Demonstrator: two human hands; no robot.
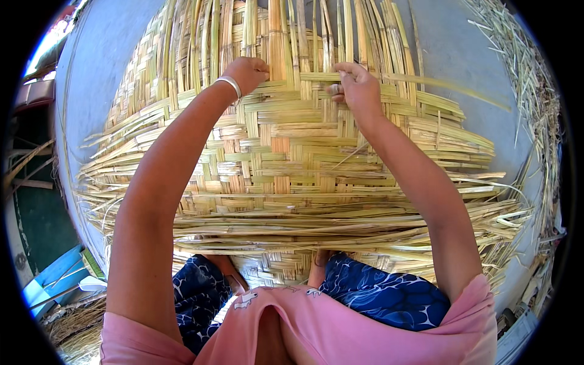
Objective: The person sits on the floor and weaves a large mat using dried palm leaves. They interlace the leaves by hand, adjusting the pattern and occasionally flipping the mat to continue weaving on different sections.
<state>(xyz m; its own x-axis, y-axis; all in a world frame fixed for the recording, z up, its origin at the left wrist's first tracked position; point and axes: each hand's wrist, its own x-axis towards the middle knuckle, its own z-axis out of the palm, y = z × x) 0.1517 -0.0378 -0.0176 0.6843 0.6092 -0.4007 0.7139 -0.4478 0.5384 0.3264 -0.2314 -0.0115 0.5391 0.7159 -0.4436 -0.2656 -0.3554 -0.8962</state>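
A large mat of split cane strips (283, 167) lies before me, woven in the middle and with loose strip ends at its edges. Both hands are at its far part. My left hand (248, 73), with a pale bangle (230, 84) on the wrist, has its fingers closed low over the weave; what they hold, if anything, is hidden. My right hand (358, 88) pinches a pale green cane strip (447, 88) between thumb and fingers. That strip runs crosswise from between the hands out to the right, past the mat's edge. Lengthwise strips (277, 36) stretch away beyond my hands.
A bundle of loose cane strips (292, 228) lies across the mat near my feet. Shredded straw-like scraps (526, 73) pile along the right of the grey floor (100, 67). Bright blue boards (59, 280) and more dry scraps (76, 322) are at lower left.
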